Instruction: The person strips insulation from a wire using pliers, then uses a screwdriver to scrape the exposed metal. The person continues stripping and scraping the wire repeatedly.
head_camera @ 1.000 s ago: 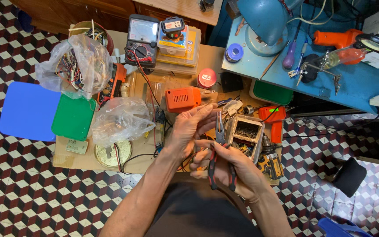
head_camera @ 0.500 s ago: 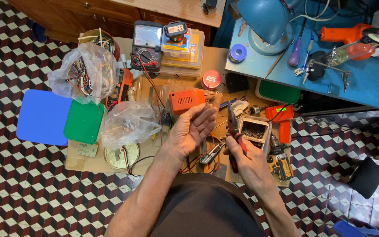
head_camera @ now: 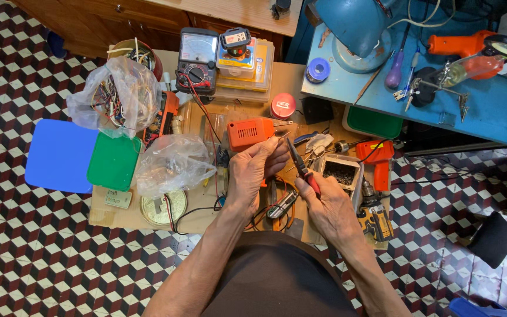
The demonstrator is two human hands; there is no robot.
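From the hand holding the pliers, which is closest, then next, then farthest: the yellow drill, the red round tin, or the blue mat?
Measured from the right hand, in the head view:
1. Yellow drill, just beside it, to its right.
2. Red round tin, farther up the bench.
3. Blue mat, far off to the left.

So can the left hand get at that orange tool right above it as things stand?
Probably yes. The left hand lies just below the orange tool with nothing between them. Its fingers curl around something small, though, so it may need freeing first. The right hand holds red-handled pliers off to the side.
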